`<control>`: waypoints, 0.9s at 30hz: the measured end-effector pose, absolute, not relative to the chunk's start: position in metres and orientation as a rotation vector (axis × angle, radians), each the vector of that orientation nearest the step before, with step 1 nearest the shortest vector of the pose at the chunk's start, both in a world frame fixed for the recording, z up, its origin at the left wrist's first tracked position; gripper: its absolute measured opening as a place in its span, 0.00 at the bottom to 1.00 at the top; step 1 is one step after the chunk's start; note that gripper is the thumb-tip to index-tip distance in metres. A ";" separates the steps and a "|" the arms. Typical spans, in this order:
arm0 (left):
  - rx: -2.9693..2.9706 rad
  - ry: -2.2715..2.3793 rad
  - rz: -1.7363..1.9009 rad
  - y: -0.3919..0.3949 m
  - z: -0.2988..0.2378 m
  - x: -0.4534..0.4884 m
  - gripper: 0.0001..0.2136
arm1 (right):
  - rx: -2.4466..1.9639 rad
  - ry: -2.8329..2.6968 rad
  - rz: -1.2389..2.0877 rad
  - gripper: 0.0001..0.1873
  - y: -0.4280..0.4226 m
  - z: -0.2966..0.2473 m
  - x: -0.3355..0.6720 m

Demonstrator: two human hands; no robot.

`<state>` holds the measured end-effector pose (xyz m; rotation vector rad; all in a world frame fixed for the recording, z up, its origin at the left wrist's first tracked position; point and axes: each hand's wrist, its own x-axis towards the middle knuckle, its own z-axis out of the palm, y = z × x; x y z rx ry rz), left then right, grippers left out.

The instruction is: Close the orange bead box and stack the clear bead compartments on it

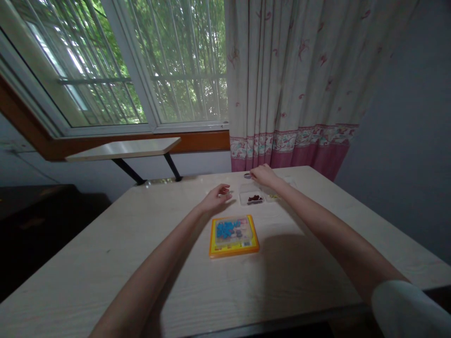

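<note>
My left hand (pixel 215 198) hovers over the table, left of a clear plastic box (pixel 241 199) that holds dark red bits (pixel 254 198). Its fingers are curled toward the thumb, and a small pale thing at the tips is too blurred to name. Farther back, my right hand (pixel 264 175) reaches over the boxes with its fingertips closed together beside a small round dark item (pixel 247 176); what they pinch is hidden. Under the right wrist, a second clear box holds yellowish bits (pixel 273 196). Nearer to me lies an orange-and-yellow flat case (pixel 234 251) with blue pieces (pixel 227 228) on it.
The pale wooden table (pixel 141 263) extends to the window wall. A small raised shelf (pixel 130 149) on black brackets stands at the back left. A floral curtain (pixel 292 84) hangs behind the table, and a dark piece of furniture (pixel 38 216) sits at the left.
</note>
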<state>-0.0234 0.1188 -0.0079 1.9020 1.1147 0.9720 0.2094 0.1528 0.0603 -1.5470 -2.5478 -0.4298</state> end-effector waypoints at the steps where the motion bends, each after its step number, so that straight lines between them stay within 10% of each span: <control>1: 1.887 1.132 0.981 0.120 -0.008 -0.024 0.22 | -1.535 -2.558 -0.414 0.11 0.153 0.060 0.206; 27: 1.887 1.132 1.188 0.113 -0.022 -0.039 0.15 | -0.957 -2.664 -0.356 0.14 0.108 0.026 0.181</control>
